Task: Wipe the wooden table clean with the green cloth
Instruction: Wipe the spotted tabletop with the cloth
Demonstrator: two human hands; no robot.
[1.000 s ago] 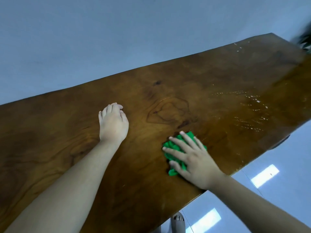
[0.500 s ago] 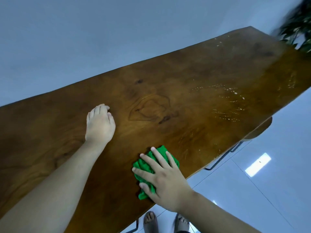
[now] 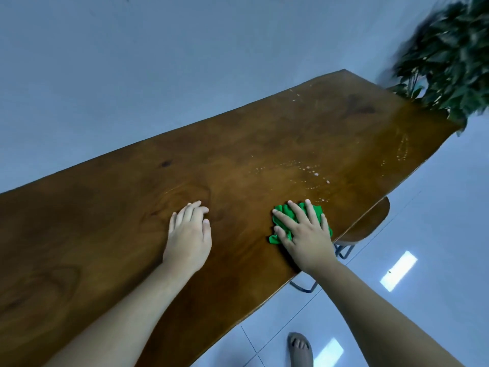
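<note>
A long dark wooden table runs from lower left to upper right. My right hand presses flat on a crumpled green cloth near the table's front edge, fingers spread over it. My left hand rests palm down on the bare wood to the left of the cloth, fingers together, holding nothing. White droplets speckle the wood just beyond the cloth, and more droplets lie near the far right end.
A leafy potted plant stands past the table's far right end. A wooden stool on metal legs sits under the front edge. My sandalled foot is on the white tiled floor. A pale wall lies behind.
My right hand has slid the cloth rightward along the table towards the droplets. My view has shifted right, bringing the plant into sight. My left hand has shifted right too, still flat.
</note>
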